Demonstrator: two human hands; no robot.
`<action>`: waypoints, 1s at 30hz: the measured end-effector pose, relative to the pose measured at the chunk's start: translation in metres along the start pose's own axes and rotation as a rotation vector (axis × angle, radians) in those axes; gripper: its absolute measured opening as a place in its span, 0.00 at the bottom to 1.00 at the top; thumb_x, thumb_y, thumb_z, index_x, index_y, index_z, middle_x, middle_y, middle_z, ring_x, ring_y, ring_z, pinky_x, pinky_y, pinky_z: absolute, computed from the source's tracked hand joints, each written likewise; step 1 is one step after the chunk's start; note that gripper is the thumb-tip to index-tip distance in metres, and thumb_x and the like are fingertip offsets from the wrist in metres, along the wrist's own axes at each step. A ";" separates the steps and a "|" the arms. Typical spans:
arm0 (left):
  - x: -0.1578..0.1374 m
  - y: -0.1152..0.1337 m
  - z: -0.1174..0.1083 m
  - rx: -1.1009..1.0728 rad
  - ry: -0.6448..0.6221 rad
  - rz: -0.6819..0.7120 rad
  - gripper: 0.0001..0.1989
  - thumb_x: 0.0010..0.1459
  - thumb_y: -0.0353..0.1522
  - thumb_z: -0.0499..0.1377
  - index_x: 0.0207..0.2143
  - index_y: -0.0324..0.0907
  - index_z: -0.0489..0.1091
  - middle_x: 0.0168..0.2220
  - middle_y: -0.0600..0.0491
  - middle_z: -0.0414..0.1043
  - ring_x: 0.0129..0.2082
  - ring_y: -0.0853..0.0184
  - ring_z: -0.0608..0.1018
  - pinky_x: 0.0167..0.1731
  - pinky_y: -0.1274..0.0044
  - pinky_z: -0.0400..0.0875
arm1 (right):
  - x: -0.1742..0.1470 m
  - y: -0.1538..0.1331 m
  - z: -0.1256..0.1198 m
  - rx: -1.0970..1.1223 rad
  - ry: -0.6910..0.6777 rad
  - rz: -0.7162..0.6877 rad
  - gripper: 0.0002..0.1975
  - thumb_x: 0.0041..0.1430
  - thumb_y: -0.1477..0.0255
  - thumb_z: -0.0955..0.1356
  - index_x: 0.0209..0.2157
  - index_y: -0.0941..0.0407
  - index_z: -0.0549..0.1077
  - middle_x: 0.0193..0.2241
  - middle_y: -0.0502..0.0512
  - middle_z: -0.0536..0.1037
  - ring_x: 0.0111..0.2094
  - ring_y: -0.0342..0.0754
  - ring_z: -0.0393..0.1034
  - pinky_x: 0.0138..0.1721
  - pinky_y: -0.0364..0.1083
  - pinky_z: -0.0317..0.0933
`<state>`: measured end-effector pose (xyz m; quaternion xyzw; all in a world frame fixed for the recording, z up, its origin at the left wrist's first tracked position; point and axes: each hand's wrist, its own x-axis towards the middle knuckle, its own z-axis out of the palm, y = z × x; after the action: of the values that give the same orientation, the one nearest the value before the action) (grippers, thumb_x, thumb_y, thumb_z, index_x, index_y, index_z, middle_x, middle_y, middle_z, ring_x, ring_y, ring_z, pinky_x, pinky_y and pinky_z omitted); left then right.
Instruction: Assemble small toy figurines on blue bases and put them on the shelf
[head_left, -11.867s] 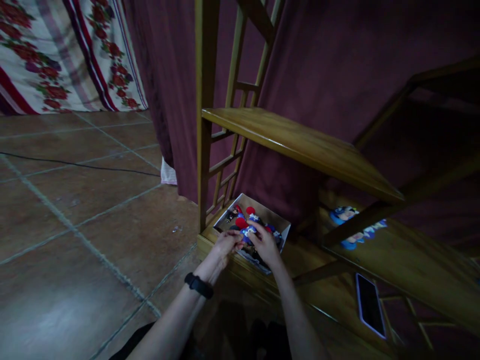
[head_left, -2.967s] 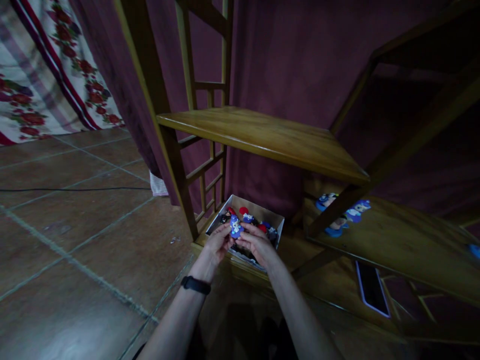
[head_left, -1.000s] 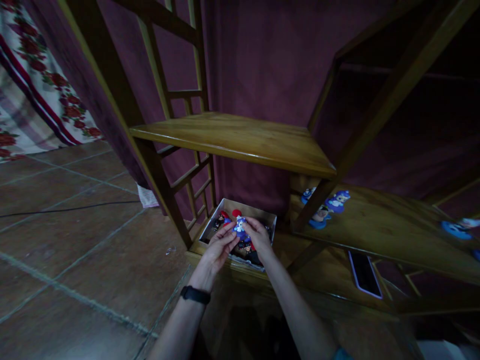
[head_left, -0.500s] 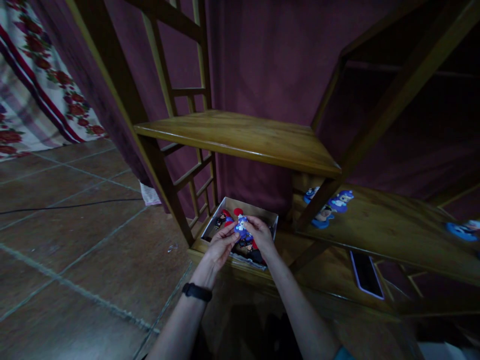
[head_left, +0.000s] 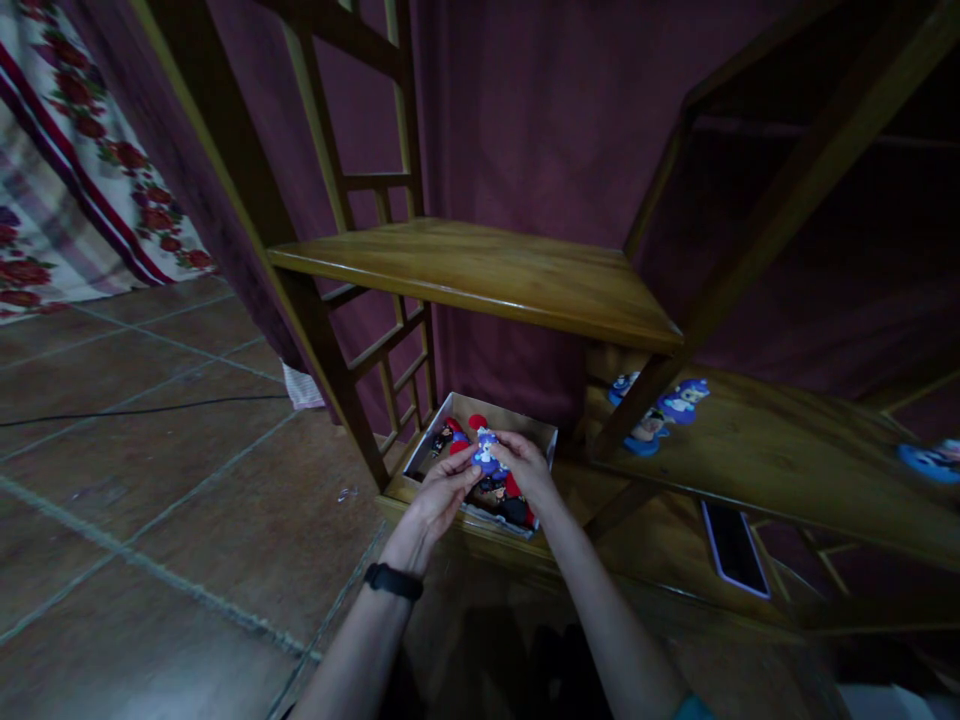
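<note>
Between my two hands is a small purple-and-white figurine [head_left: 486, 455], held upright over a shallow cardboard box [head_left: 541, 432]. My left hand [head_left: 444, 490] pinches its left side and base, and a dark band sits on that wrist. On the figurine's other side, my right hand [head_left: 527, 468] grips it with thumb and fingers. Inside the box lie several more figurines in red, black and blue, among them a dark one [head_left: 442, 440] at the left. My hands partly cover the box's contents.
The box stands on the low shelf of a wooden rack, beneath a higher wooden board [head_left: 480, 268]. On the right-hand shelf are several figurines, one purple [head_left: 684, 400] and one with a blue base [head_left: 645, 435]. A phone [head_left: 735, 548] lies lower right. A cable [head_left: 150, 410] crosses the tiled floor.
Both hands stay on the figurine, which has shifted very slightly and seems turned a little. The rest of the scene looks the same.
</note>
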<state>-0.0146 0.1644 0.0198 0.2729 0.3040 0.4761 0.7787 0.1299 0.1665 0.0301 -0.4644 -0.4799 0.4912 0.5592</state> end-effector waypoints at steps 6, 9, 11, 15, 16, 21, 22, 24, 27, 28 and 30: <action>0.004 -0.002 0.000 -0.013 0.022 0.048 0.22 0.41 0.20 0.64 0.42 0.38 0.71 0.39 0.49 0.75 0.39 0.67 0.76 0.45 0.76 0.67 | -0.003 0.002 0.005 0.047 0.087 -0.021 0.17 0.46 0.64 0.68 0.40 0.51 0.73 0.40 0.50 0.76 0.42 0.48 0.69 0.46 0.47 0.60; 0.007 -0.003 -0.001 -0.057 0.068 0.070 0.21 0.41 0.19 0.63 0.41 0.38 0.71 0.38 0.49 0.75 0.39 0.67 0.76 0.44 0.77 0.68 | -0.005 0.001 0.008 0.070 0.134 -0.015 0.19 0.47 0.62 0.67 0.42 0.52 0.72 0.42 0.51 0.75 0.44 0.49 0.68 0.48 0.48 0.59; 0.009 -0.003 -0.001 -0.086 0.095 0.073 0.21 0.41 0.18 0.63 0.40 0.37 0.71 0.38 0.49 0.75 0.38 0.68 0.76 0.43 0.78 0.68 | -0.005 0.002 0.010 0.069 0.127 0.007 0.18 0.47 0.62 0.68 0.40 0.52 0.73 0.42 0.52 0.76 0.44 0.50 0.68 0.48 0.49 0.59; 0.010 -0.002 -0.004 -0.125 0.127 0.064 0.19 0.42 0.17 0.61 0.40 0.36 0.71 0.37 0.48 0.75 0.37 0.68 0.76 0.42 0.78 0.69 | -0.003 0.007 0.011 0.059 0.078 0.030 0.17 0.44 0.65 0.69 0.39 0.53 0.74 0.41 0.52 0.76 0.44 0.50 0.68 0.49 0.51 0.59; 0.009 -0.002 -0.004 -0.129 0.132 0.063 0.19 0.42 0.17 0.61 0.39 0.36 0.71 0.37 0.47 0.75 0.37 0.68 0.76 0.42 0.78 0.69 | -0.003 0.008 0.012 0.059 0.065 0.035 0.17 0.44 0.65 0.69 0.39 0.53 0.74 0.41 0.52 0.76 0.44 0.50 0.68 0.48 0.51 0.59; 0.009 -0.001 -0.007 -0.137 0.134 0.077 0.19 0.42 0.16 0.61 0.39 0.36 0.71 0.38 0.47 0.74 0.38 0.68 0.76 0.43 0.77 0.69 | -0.001 0.015 0.013 0.080 0.043 0.058 0.17 0.44 0.66 0.69 0.40 0.53 0.73 0.41 0.53 0.76 0.42 0.50 0.69 0.45 0.50 0.62; 0.009 -0.002 -0.007 -0.138 0.126 0.085 0.19 0.42 0.16 0.61 0.39 0.36 0.70 0.38 0.47 0.74 0.38 0.68 0.76 0.43 0.77 0.68 | 0.000 0.017 0.013 0.079 0.044 0.053 0.17 0.44 0.66 0.69 0.40 0.53 0.73 0.41 0.52 0.76 0.42 0.50 0.69 0.45 0.50 0.62; 0.009 -0.002 -0.007 -0.135 0.111 0.102 0.20 0.42 0.16 0.61 0.40 0.36 0.70 0.38 0.48 0.74 0.38 0.68 0.76 0.44 0.76 0.68 | 0.001 0.022 0.013 0.067 0.042 0.039 0.17 0.44 0.67 0.69 0.39 0.54 0.73 0.40 0.52 0.76 0.41 0.49 0.69 0.44 0.49 0.62; 0.009 -0.002 -0.007 -0.122 0.098 0.116 0.20 0.41 0.17 0.62 0.40 0.36 0.69 0.37 0.48 0.74 0.38 0.68 0.76 0.43 0.76 0.68 | 0.003 0.027 0.012 0.024 0.038 0.034 0.14 0.45 0.67 0.69 0.37 0.54 0.73 0.37 0.52 0.76 0.38 0.48 0.70 0.41 0.48 0.64; 0.009 -0.002 -0.008 -0.116 0.097 0.118 0.20 0.41 0.18 0.62 0.39 0.36 0.69 0.36 0.48 0.75 0.37 0.68 0.76 0.43 0.77 0.68 | 0.003 0.028 0.012 0.014 0.037 0.038 0.14 0.45 0.67 0.68 0.36 0.54 0.73 0.37 0.52 0.76 0.37 0.47 0.70 0.40 0.48 0.64; 0.009 -0.002 -0.008 -0.101 0.103 0.121 0.19 0.41 0.18 0.63 0.38 0.36 0.69 0.34 0.49 0.75 0.36 0.68 0.77 0.41 0.77 0.69 | 0.003 0.028 0.012 0.016 0.037 0.051 0.13 0.45 0.67 0.68 0.36 0.54 0.73 0.36 0.51 0.76 0.36 0.47 0.70 0.39 0.47 0.65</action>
<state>-0.0159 0.1730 0.0109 0.2263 0.3023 0.5502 0.7448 0.1157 0.1724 0.0037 -0.4811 -0.4536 0.5006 0.5587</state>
